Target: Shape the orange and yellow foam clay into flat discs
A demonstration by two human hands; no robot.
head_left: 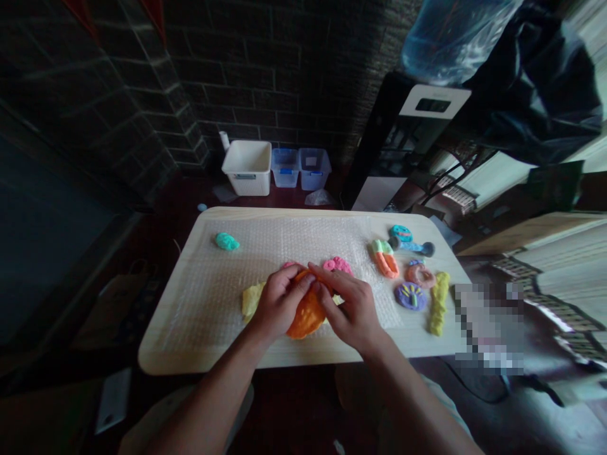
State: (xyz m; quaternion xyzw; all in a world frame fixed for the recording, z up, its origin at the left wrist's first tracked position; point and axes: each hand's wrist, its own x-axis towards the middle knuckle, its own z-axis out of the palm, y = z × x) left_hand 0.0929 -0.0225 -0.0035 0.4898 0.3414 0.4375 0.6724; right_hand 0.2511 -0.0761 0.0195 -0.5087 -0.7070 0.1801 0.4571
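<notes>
My left hand [281, 298] and my right hand [351, 306] are closed on a flattened, bumpy piece of orange modelling clay [307, 317], thumbs nearly meeting at its upper edge. Part of the clay is hidden under my fingers. Behind the hands lie pink clay pieces [339, 264], partly covered. To the left of my left hand a pale yellow piece [253, 299] shows, its right side hidden. Farther off at the left rests a teal clay lump [227, 241], touched by neither hand.
Bubble wrap [199, 297] covers much of the pale wooden table [165, 354]. At right sit a green-and-orange shape [386, 259], a blue-grey dumbbell shape [413, 246], a purple disc [410, 296] and a yellow strip [439, 303]. Beyond stand a white bin [247, 167] and a water dispenser [398, 139].
</notes>
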